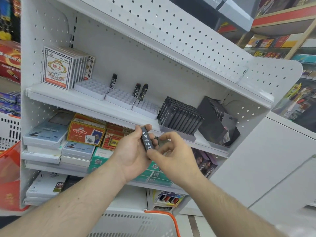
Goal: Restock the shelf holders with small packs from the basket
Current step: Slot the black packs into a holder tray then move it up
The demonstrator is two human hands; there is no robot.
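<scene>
1. Pack (147, 139), small, dark, with white characters down its side: gripped upright in left hand (132, 153), fingers curled round its top and back, in front of the middle shelf's (71, 100) edge.
2. Right hand (172, 151): fingers loosely curled, one fingertip touching the pack's lower end, nothing else held.
3. On the middle shelf: three white grid holders (92, 88), (119, 98), (147, 108), side by side, mostly unfilled, with one dark pack (113, 81) upright at the back of the first and two (140, 91) together behind the second.
4. Right of those: black holder (179, 117) filled with dark packs, then a second black holder (218, 120), slots mostly bare.
5. White basket (136, 224) with orange handle, low, below both forearms.
</scene>
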